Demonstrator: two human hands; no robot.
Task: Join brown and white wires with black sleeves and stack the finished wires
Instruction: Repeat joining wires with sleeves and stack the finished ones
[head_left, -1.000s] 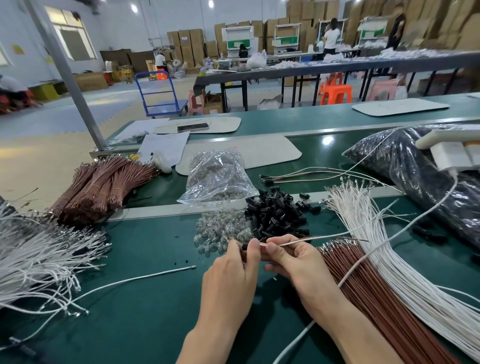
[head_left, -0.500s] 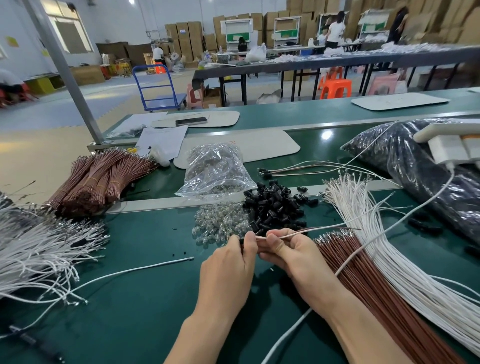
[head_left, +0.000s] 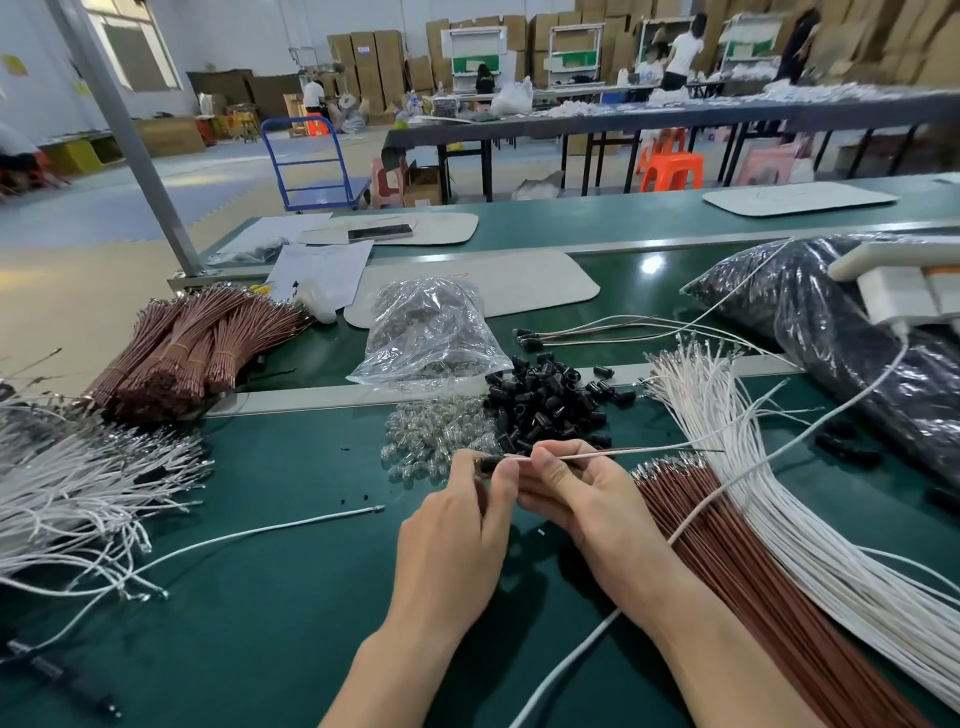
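Note:
My left hand (head_left: 462, 519) pinches a small black sleeve (head_left: 491, 462) at its fingertips. My right hand (head_left: 576, 499) pinches a brown and a white wire (head_left: 623, 451) that run from the sleeve out to the right. Just beyond the hands lie a heap of black sleeves (head_left: 545, 405) and a heap of small clear bulbs (head_left: 436, 436). Loose brown wires (head_left: 737, 561) and white wires (head_left: 810, 519) fan out at the right. Finished wires with black sleeves (head_left: 597, 335) lie on the belt further back.
Bundled brown wires (head_left: 192, 348) and a mass of white wires (head_left: 67, 488) lie at the left. One white wire (head_left: 260, 532) lies alone on the green table (head_left: 270, 623). A clear bag (head_left: 426, 332) and a big dark bag (head_left: 857, 353) sit behind.
The hands have stayed together at the same spot, still working the sleeve and wires. The camera view has shifted slightly.

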